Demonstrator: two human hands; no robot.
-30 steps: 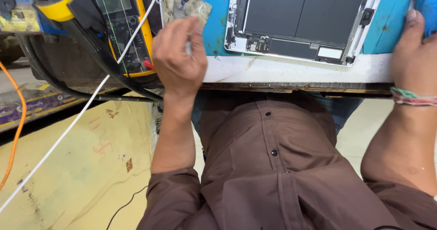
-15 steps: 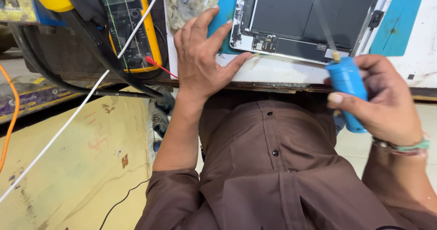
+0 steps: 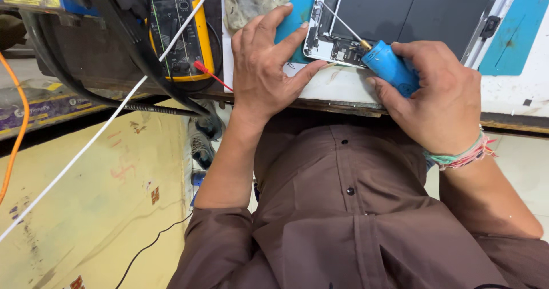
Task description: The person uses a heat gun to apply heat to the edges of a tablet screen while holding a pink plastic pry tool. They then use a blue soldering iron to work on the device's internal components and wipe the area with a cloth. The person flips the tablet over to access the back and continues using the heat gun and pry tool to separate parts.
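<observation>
The right hand (image 3: 440,103) has its grip closed around a blue-handled screwdriver (image 3: 392,72). The tool's long axis runs up and to the left from the palm, its thin shaft (image 3: 342,24) slanting over the lower left corner of the opened tablet (image 3: 412,14), which lies on a blue mat (image 3: 514,32) near the front edge of the desk (image 3: 343,89). The tip seems to sit at the tablet's left rim, though it is too fine to place exactly. The left hand (image 3: 266,66) rests flat, fingers spread and holding nothing, its thumb pressing just beside the same corner; it is the nearer hand to the tip. A grey cloth (image 3: 249,3) lies beyond its fingers, and a yellow multimeter (image 3: 177,26) stands further left.
</observation>
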